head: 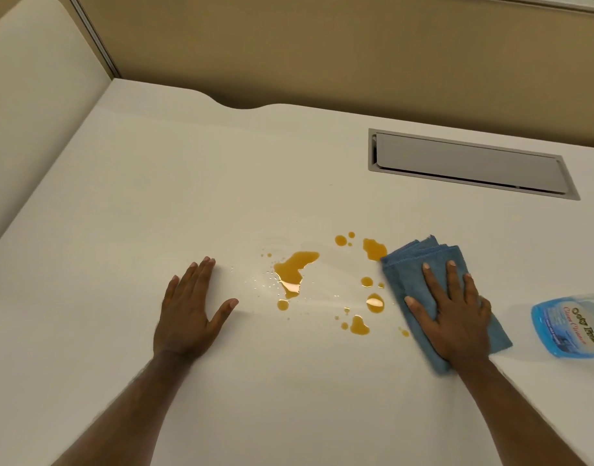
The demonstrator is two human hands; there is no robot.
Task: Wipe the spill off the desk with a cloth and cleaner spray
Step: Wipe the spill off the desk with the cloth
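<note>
An orange spill (293,269) lies in several puddles and drops on the white desk (188,179), with small clear droplets beside the biggest puddle. A folded blue cloth (423,264) lies flat just right of the spill, its far corner touching one puddle. My right hand (452,317) presses flat on the cloth, fingers spread. My left hand (191,311) rests flat on the bare desk left of the spill, holding nothing. A blue cleaner spray bottle (571,326) stands at the right edge of the view, only partly seen.
A grey cable hatch (470,163) is set into the desk at the back right. A beige partition wall (322,45) runs behind the desk, and a white panel (29,112) rises on the left. The desk's back edge has a curved notch.
</note>
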